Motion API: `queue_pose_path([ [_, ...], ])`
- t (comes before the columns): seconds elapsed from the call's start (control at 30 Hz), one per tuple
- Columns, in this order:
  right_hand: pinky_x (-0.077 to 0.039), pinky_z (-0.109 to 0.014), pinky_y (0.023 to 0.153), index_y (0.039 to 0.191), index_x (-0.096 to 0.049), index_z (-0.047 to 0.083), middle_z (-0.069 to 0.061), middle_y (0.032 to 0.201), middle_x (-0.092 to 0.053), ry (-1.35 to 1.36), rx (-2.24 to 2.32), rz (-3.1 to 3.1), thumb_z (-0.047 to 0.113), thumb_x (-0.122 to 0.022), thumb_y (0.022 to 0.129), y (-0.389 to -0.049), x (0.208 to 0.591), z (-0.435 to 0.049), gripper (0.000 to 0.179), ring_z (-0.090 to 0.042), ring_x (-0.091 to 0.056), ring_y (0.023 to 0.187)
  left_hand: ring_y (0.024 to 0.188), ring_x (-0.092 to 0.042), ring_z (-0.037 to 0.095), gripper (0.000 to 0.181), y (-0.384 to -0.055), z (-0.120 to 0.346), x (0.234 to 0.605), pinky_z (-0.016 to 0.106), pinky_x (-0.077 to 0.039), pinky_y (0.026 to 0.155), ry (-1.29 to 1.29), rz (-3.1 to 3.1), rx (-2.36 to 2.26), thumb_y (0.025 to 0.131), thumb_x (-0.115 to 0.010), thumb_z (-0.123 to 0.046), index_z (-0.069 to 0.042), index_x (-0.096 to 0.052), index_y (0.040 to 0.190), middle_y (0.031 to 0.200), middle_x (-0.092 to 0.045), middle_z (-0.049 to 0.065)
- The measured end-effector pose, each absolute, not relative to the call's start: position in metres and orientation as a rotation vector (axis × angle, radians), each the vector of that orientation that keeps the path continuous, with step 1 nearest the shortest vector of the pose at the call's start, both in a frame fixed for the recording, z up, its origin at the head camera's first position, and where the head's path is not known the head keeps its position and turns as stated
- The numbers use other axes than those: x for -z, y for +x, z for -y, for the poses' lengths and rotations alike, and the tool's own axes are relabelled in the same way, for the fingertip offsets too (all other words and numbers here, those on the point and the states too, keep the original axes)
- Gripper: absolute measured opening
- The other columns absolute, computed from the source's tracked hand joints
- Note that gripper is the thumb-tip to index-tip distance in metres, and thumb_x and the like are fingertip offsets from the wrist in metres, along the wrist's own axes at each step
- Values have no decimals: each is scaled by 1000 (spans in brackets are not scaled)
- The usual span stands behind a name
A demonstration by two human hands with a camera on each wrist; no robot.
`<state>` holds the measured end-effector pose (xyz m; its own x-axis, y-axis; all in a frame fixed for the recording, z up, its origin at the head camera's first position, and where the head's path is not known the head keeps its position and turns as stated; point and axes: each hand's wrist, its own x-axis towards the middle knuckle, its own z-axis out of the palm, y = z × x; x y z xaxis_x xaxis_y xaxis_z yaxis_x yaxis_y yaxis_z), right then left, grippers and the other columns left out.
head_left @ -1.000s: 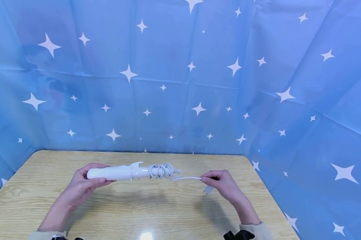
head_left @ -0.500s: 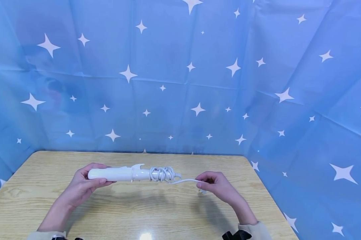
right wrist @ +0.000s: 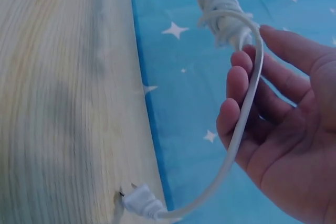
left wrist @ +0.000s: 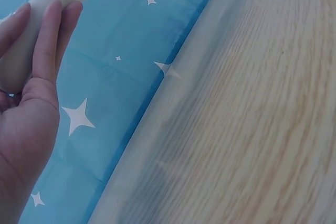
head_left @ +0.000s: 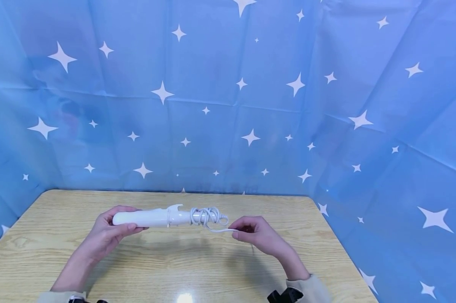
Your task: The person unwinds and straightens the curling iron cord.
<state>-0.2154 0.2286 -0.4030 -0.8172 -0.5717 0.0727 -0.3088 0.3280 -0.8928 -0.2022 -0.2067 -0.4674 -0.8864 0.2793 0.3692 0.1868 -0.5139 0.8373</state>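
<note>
- Two bare hands are at work above a wood-grain table (head_left: 156, 269), with one white wand-shaped appliance (head_left: 152, 217) between them, lying nearly level and raised off the surface, its shadow falling below.
- The left hand (head_left: 107, 234) grips the thick, rounded end of the appliance, thumb along the near side and fingers round the far side; the left wrist view shows thumb and fingers on opposite sides of the white body.
- Midway along the appliance, a small curved lever (head_left: 174, 207) sticks up from its upper edge.
- Several loose loops of pale cord (head_left: 222, 230) are wound around the narrower end, towards the right hand.
- The right hand (head_left: 260, 235) pinches a free length of this cord just beside the wound end, thumb and forefinger meeting on it in the head view, the other fingers bent.
- In the right wrist view, the cord runs down past the fingertips and curves to a white plug (right wrist: 140, 201) with two prongs; whether the plug touches the table cannot be told.
- Both forearms reach in from the near edge, angled inward, with beige sleeves (head_left: 312, 289) at the wrists and a black device (head_left: 286, 296) at the right cuff.
- Blue cloth (head_left: 212, 63) with white four-pointed stars hangs behind the table and along its sides.
</note>
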Motion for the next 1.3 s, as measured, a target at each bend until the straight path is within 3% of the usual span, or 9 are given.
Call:
queue_pose_path([
  [0.17, -58, -26, 65, 120, -72, -2, -15, 93, -70, -814, 1481, -2314, 11, -63, 103, -212, 404, -219, 23, -21, -64, 79, 113, -64, 24, 50, -203, 205, 467, 46, -59, 95, 700, -1514, -2610, 91, -48, 27, -6, -71, 121, 124, -63, 9],
  [0.27, -56, -27, 64, 121, -73, 1, -13, 97, -72, -822, 1483, -2316, 14, -63, 103, -209, 406, -214, 24, -17, -62, 77, 113, -64, 25, 49, -203, 204, 467, 47, -59, 95, 699, -1537, -2596, 91, -49, 26, -6, -71, 121, 125, -62, 9],
  [0.43, -54, -23, 63, 113, -76, 1, -11, 101, -74, -779, 1538, -2374, 15, -70, 99, -207, 412, -210, 21, -10, -57, 73, 114, -62, 24, 50, -202, 204, 467, 49, -58, 96, 728, -1538, -2576, 90, -49, 27, -6, -70, 121, 125, -61, 9],
  [0.7, -50, -20, 59, 103, -80, 3, -6, 86, -69, -744, 1553, -2479, 12, -76, 93, -210, 412, -224, 13, -10, -56, 70, 117, -62, 27, 54, -197, 207, 460, 51, -56, 97, 895, -1389, -2584, 90, -40, 30, -1, -67, 124, 129, -64, 13],
  [0.93, -55, -24, 66, 99, -81, 7, -4, 89, -68, -711, 1509, -2645, 14, -76, 94, -219, 408, -246, 10, -14, -58, 79, 118, -62, 29, 55, -194, 210, 453, 52, -57, 96, 960, -1349, -2537, 90, -38, 32, -1, -67, 124, 130, -65, 15],
  [1.3, -53, -23, 61, 105, -73, -3, -8, 88, -69, -728, 1704, -2594, 6, -65, 101, -226, 413, -277, 13, -12, -61, 73, 117, -65, 28, 53, -192, 216, 457, 51, -55, 97, 918, -1373, -2560, 90, -39, 32, 1, -66, 123, 130, -65, 14],
])
